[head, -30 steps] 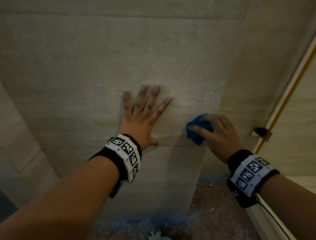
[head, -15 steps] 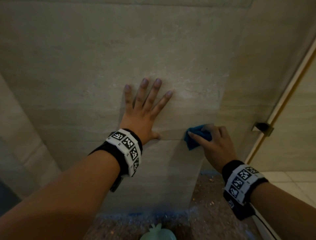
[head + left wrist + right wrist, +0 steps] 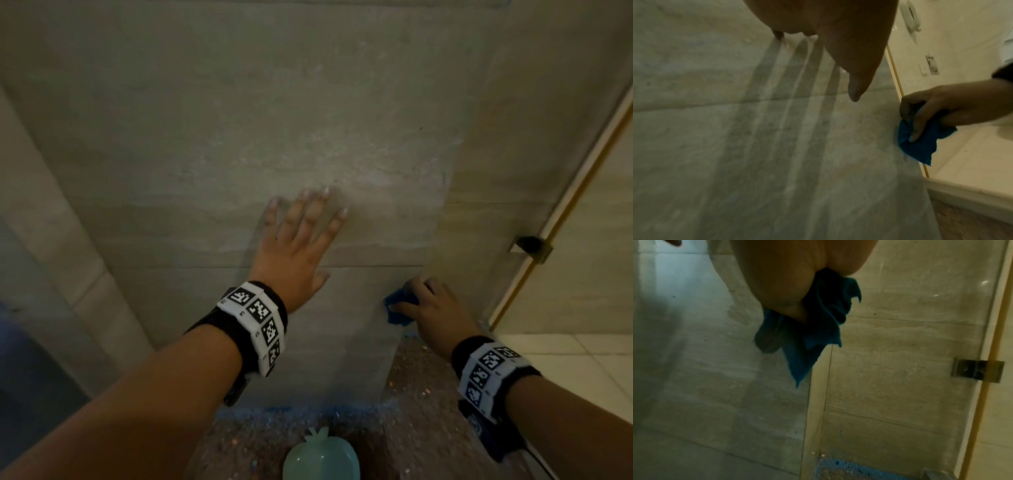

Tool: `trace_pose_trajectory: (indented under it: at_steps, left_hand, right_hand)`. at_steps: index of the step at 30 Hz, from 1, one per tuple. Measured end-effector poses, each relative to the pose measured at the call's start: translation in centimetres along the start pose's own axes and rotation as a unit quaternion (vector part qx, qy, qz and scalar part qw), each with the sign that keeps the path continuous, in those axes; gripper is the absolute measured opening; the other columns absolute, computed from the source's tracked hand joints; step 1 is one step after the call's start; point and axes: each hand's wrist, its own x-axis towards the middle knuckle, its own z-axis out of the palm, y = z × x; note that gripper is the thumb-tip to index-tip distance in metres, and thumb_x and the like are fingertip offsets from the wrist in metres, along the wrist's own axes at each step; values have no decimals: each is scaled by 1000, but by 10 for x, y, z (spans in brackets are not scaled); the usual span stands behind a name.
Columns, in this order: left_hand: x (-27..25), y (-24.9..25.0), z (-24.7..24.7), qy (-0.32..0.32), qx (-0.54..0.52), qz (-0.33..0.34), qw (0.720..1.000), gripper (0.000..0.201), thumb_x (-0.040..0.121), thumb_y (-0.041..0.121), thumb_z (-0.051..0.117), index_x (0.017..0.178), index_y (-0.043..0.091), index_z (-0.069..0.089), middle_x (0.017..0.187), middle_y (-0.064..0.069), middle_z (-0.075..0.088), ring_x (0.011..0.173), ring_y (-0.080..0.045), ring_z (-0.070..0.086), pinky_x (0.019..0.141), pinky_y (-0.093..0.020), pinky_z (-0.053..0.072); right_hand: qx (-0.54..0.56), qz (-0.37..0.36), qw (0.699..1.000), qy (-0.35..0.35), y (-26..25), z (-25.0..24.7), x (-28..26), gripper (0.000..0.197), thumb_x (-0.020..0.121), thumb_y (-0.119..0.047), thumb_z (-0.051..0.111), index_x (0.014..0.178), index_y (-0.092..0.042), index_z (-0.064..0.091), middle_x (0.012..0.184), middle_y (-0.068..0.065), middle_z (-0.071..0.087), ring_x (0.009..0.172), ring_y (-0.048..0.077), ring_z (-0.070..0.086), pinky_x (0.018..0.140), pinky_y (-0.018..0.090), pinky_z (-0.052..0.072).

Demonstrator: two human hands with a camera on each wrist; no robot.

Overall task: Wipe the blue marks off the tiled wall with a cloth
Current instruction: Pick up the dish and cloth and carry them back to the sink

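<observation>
My left hand (image 3: 301, 236) lies flat on the grey tiled wall (image 3: 239, 120) with its fingers spread and straight; in the left wrist view its thumb (image 3: 857, 78) points down the wall. My right hand (image 3: 431, 308) grips a bunched blue cloth (image 3: 397, 310) and presses it against the wall near the wall's right corner edge, below the tile joint. The cloth (image 3: 920, 144) shows under the fingers in the left wrist view and hangs from the palm as the blue cloth (image 3: 812, 337) in the right wrist view. Blue residue (image 3: 284, 409) lines the wall's foot.
A glass panel with a gold frame (image 3: 561, 192) and a metal bracket (image 3: 531, 248) stands to the right. A pale green dish (image 3: 322, 459) sits on the speckled brown floor (image 3: 424, 394) below. Blue residue (image 3: 840, 465) spots the floor by the corner.
My right hand has moved the cloth down and to the right along the wall toward its corner edge. My left hand stays flat on the wall; the view has tilted downward.
</observation>
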Motion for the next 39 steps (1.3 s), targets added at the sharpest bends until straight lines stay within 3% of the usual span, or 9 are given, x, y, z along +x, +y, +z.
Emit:
trace_pose_trajectory:
  at_steps: [2,4,7,10,16,22,29,35,39]
  left_hand:
    - [-18,5,11,-12,-28,32,999,95,63,52,78,143,19,39,152,-15,22,135,-33,23,106,-57,24]
    - [-33,8,19,-44,-62,66,995,78,59,45,81,128,19,57,143,-15,43,122,-33,40,97,-51,41]
    - [-49,16,23,-175,-103,84,976,53,85,39,63,133,21,50,143,-8,43,123,-28,44,99,-40,39]
    - [-69,22,45,-290,-135,47,946,43,98,34,42,139,21,41,140,-4,42,122,-25,44,97,-37,38]
    - [-117,37,93,-376,-226,-66,896,40,99,33,43,138,21,42,139,-4,42,121,-25,45,95,-36,42]
    - [-187,68,154,-462,-321,-209,800,38,97,30,51,133,18,46,139,-9,45,120,-29,49,101,-40,43]
    - [-257,110,197,-571,-314,-262,712,55,99,25,49,148,15,29,149,-15,36,127,-35,46,104,-43,42]
    - [-282,137,214,-592,-293,-282,696,54,102,29,40,150,11,24,156,-12,26,139,-30,33,110,-39,32]
    - [-284,150,219,-586,-294,-294,696,41,101,20,45,140,6,41,145,-16,42,129,-33,45,105,-40,38]
  right_hand:
    - [-5,-10,998,-67,-8,-6,0,50,35,-10,96,78,-24,75,93,9,59,79,27,40,55,38,49]
    - [9,-32,990,-140,-21,-14,2,43,61,-18,89,99,-29,72,109,8,55,94,28,43,70,38,49]
    - [86,-24,962,-260,-36,-14,3,35,98,-17,50,131,-29,50,131,5,35,118,30,37,93,36,38]
    - [169,-19,942,-291,-53,-1,6,38,97,-7,44,131,-24,50,131,5,36,117,30,39,90,35,38]
    - [194,-58,908,-366,-88,28,12,37,98,-9,41,131,-21,50,125,8,42,105,31,47,85,36,41]
    - [214,-61,878,-424,-125,75,-8,29,96,-13,45,125,-19,49,117,10,45,96,30,50,76,33,37]
    - [230,-7,858,-459,-137,120,-45,30,96,-23,49,126,-22,44,115,8,49,85,22,45,71,31,36]
    - [278,46,842,-460,-141,137,-56,31,96,-23,52,125,-16,45,109,10,55,82,23,49,67,29,38]
    - [297,54,831,-467,-145,143,-59,33,96,-24,52,128,-17,44,112,9,55,81,21,48,68,28,36]
